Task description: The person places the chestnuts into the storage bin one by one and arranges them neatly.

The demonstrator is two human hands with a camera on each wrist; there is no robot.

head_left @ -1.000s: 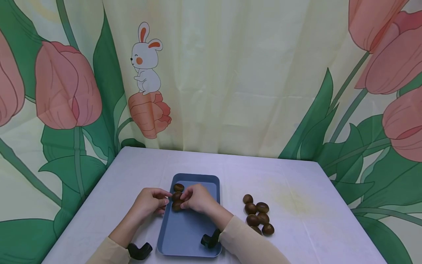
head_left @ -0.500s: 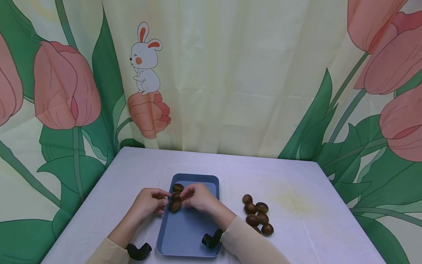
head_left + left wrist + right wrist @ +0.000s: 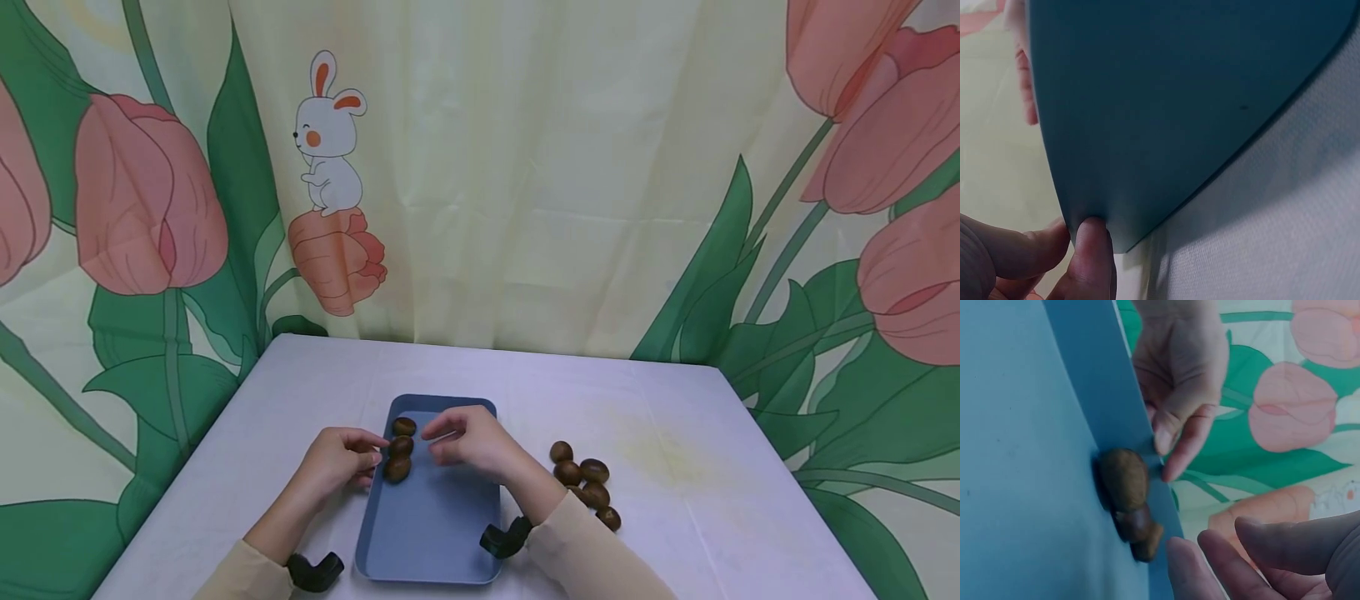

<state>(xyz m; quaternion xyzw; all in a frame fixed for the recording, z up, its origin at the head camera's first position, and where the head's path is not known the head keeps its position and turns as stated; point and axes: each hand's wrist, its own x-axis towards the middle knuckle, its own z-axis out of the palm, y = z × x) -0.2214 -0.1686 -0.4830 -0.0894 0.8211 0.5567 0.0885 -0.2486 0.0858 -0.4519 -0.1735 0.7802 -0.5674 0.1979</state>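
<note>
Three brown chestnuts (image 3: 401, 447) lie in a column along the left wall of the blue tray (image 3: 427, 533). In the head view my left hand (image 3: 341, 460) is at the tray's left rim. The left wrist view has its thumb (image 3: 1091, 250) against the outer wall and another finger at the rim, pinching the edge. Over the tray, right of the chestnuts, my right hand (image 3: 472, 437) hovers with loosely bent fingers and nothing between them. The right wrist view gives the chestnuts (image 3: 1124, 480) close to the wall, apart from the right fingertips (image 3: 1188, 565).
Several more chestnuts (image 3: 595, 471) sit in a group on the white table (image 3: 675, 517), right of the tray; the right forearm partly hides them. Behind the table hangs a curtain (image 3: 525, 208) printed with tulips and a rabbit. Both wrists wear black mounts (image 3: 315, 572).
My right hand has let go of the nearest chestnut in the column and drawn up and to the right. The left hand has stayed at the tray's rim.
</note>
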